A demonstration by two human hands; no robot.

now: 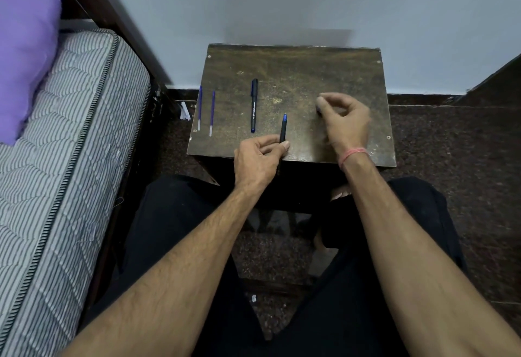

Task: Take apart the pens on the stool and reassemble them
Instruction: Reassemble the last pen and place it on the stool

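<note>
Left hand at near edge of stool, pinching barrel, tip pointing away toward wall. Right hand just right of it, fingers curled around small dark piece, hard to identify. Farther left: whole pen, then two refills along left edge. Bed beside; dark floor.

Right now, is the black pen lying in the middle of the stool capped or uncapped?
Capped, it seems. The black pen lies flat on the stool, its far end blunt with a clip and no writing tip showing.
</note>
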